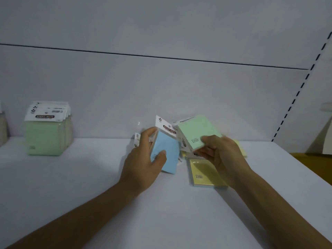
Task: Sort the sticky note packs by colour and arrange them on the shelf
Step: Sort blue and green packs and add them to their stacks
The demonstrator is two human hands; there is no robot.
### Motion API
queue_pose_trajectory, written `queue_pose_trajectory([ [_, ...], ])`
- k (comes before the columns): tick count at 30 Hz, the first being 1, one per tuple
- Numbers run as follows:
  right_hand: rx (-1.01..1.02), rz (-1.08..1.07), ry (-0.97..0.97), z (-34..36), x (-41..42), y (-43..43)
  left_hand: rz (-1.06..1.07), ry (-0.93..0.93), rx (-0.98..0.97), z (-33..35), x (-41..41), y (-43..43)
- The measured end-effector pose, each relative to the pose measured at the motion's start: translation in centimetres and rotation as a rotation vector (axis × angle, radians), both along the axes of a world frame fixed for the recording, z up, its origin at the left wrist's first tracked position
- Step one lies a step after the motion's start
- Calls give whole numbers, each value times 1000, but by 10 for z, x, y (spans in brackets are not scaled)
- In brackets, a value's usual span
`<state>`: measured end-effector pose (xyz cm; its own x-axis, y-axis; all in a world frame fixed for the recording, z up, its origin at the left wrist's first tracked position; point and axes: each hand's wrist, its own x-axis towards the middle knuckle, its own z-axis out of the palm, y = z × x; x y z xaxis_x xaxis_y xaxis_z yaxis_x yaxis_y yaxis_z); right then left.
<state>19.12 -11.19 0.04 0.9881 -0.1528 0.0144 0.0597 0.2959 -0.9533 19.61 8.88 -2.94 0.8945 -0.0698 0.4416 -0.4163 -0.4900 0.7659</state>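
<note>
My left hand [143,159] grips a blue sticky note pack [169,153] with a white header card, held tilted above the white shelf [89,177]. To its right, my right hand [221,153] pinches a green sticky note pack [197,130] by its lower corner and holds it raised and tilted. Under my right hand a yellow pack [204,173] lies flat on the shelf, and another yellow pack [240,148] shows behind my wrist. A row of several green packs [45,133] stands upright at the far left against the back wall.
The white back panel [161,96] rises behind the shelf. A slotted upright [301,87] runs along the right side. Part of a pale object [2,126] shows at the left edge. A brownish surface [312,160] lies beyond the shelf's right edge.
</note>
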Motion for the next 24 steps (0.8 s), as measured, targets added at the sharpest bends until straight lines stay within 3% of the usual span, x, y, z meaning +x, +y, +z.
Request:
queue_pose_trajectory([
  [3, -303, 21, -35, -6, -7, 12, 20, -14, 61, 2, 0, -1],
  [6, -842, -149, -252, -11, -13, 19, 69, -58, 130, 2, -2, -3],
  [8, -1009, -225, -381, -10, -18, 22, 68, -92, 178, 4, -8, -4],
  [13, -1138, -284, -429, -9, -26, 32, 96, -115, 295, 12, -21, -5],
  [19, -1193, -199, -481, -1, -38, 41, 105, -84, 358, 15, -45, 11],
  [24, -852, 29, -402, 5, -43, 74, 154, -89, 262, 21, -61, 60],
])
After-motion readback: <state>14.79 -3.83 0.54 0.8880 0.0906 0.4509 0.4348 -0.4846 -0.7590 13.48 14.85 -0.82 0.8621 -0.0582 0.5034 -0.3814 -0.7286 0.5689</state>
